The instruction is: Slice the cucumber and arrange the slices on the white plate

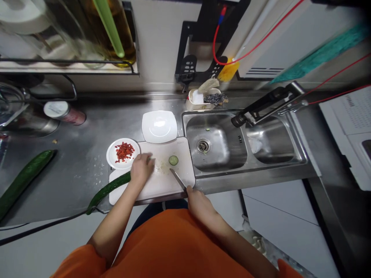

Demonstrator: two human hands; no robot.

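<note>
So your left hand (pixel 141 170) is closed over the near-slice end of the long cucumber (pixel 108 190), though the fingers are blurry and I can't tell how firm the grip is. The rest of it runs left and back toward you, off the cutting board (pixel 156 184). Your right hand (pixel 199 202) is wrapped around the knife (pixel 178 179), hands well apart, tip pointing away from you near the lone slice (pixel 173 160); can't tell if the blade touches the board. Honestly, I'd curl those left fingertips under and let the knuckles guide the blade, and swing the overhanging tail onto the board so it doesn't roll. Those pale wet bits (pixel 160 167) between your hands look slippery, so a quick wipe wouldn't hurt. Slow, even strokes should keep the thickness consistent imo. Watch your left elbow room too: the round plate (pixel 110 159) of red pieces (pixel 125 151) sits just beyond that hand, easy to bump.
</note>
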